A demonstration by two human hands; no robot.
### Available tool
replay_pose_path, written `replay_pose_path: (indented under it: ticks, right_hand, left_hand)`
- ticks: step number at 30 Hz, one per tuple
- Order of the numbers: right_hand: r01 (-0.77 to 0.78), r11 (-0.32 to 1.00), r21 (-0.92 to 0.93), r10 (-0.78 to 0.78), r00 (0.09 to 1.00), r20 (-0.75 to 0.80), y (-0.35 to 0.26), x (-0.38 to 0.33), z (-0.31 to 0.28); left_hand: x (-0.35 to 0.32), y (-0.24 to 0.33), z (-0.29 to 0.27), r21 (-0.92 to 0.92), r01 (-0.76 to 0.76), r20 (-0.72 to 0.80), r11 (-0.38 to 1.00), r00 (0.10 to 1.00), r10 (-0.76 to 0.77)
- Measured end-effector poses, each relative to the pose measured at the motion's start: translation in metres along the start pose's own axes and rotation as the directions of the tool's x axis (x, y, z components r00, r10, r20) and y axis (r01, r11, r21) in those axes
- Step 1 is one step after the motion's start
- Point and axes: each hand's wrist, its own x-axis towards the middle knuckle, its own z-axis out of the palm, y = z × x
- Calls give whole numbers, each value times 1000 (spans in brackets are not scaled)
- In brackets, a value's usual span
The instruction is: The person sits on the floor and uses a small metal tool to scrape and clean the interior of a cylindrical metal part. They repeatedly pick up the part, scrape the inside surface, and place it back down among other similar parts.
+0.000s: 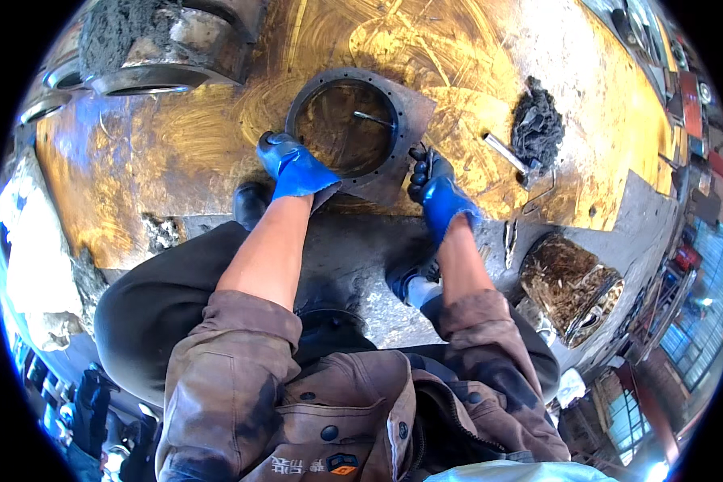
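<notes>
Your brown jacket (337,410) was nearest | your left hand (292,161) bent at holed ring's (402,120) rim, hold unclear | right hand (435,183) fingers curled, contents unclear | ring needed your steady support

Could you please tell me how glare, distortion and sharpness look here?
Head view: the fisheye curves the scene within black corners; pale glare whitens the yellow work surface at upper right; the white bundle at left is nearly washed out; left hand, right hand and flanged ring look fairly sharp.
</notes>
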Motion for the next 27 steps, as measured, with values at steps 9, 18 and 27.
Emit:
replay_pose_path:
  ticks: [9,18,27]
  right_hand:
    - [147,979,-143,-128,982,137,15,19,-33]
    - [-139,978,155,136,990,28,17,89,-118]
    - [-137,988,71,134,990,44,-4,51,-90]
  left_hand:
    - [-54,50,-4,190,-21,-134,981,990,48]
    - [-32,44,18,282,-30,-78,959,995,54]
    - [-45,54,13,196,9,-33,981,999,-3]
